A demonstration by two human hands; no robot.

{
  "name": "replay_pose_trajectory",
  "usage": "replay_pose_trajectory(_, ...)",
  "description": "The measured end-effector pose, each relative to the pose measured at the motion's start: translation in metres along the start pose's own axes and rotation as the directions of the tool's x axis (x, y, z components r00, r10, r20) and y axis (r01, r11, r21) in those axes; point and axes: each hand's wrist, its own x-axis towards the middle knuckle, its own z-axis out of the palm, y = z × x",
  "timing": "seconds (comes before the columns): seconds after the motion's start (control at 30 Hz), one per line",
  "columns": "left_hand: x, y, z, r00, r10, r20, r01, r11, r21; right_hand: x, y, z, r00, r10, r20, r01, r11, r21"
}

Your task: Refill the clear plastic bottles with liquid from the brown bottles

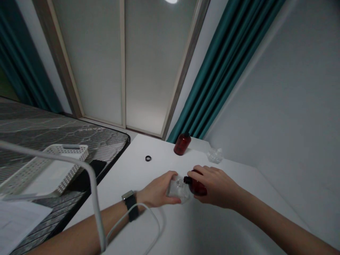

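My left hand [158, 191], with a watch on its wrist, is closed round a clear transparent container [176, 189] low over the white table. In my right hand [214, 184] is a dark red-brown bottle [198, 187] with a black top, tilted so that the top points left, at the rim of the clear container. Whether anything flows from the bottle cannot be made out. Another red-brown bottle [182, 144] with a black top stands behind my hands. A small black ring [148, 158] lies to its left.
Clear crumpled-looking plastic [215, 156] lies at the back right of the white table [127, 180]. On the darker table at left sit a white perforated basket [85, 152], a black flat object [98, 166] and paper sheets [22, 221]. A pale cable [94, 187] crosses the foreground.
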Motion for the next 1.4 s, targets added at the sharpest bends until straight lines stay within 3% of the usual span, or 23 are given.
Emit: replay_pose_trajectory(1.4,-0.0012,-0.0047,0.0003,1.0,0.01,0.001,-0.01,1.0,-0.019,0.0009,-0.0004,-0.0025,1.0,0.004,-0.01,-0.004,0.998,-0.059)
